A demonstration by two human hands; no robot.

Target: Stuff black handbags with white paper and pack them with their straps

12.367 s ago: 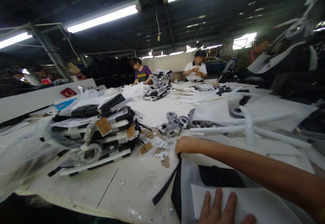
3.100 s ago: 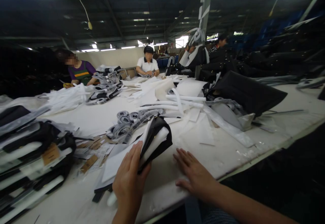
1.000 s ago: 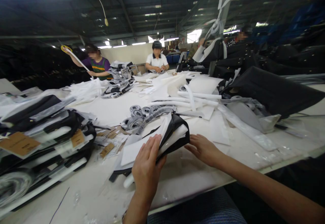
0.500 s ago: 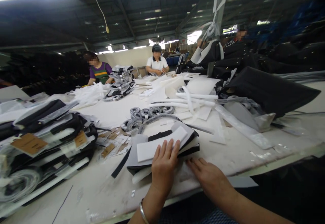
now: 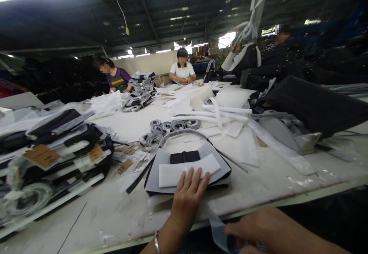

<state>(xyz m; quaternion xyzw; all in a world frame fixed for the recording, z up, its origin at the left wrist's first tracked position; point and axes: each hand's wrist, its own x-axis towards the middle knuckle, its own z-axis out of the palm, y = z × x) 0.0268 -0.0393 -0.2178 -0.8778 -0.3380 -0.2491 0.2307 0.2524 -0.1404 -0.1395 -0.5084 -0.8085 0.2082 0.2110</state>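
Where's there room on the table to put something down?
Front left, between the bag pile and the grey bag, though a thin dark line crosses it. There's more room right of the grey bag, between the long plastic strip and the table's front edge. Behind the grey bag it's crowded with coils and white tubes.

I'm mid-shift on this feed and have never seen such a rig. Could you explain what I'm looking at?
There's no machine: these are a person's bare hands, and every picture comes from one camera worn on the head, looking forward and down. The left hand lies flat on a white pad atop a grey and black bag. The right hand meets a translucent strip; blur hides its grip. On the table are also a tagged black stack and grey coils.
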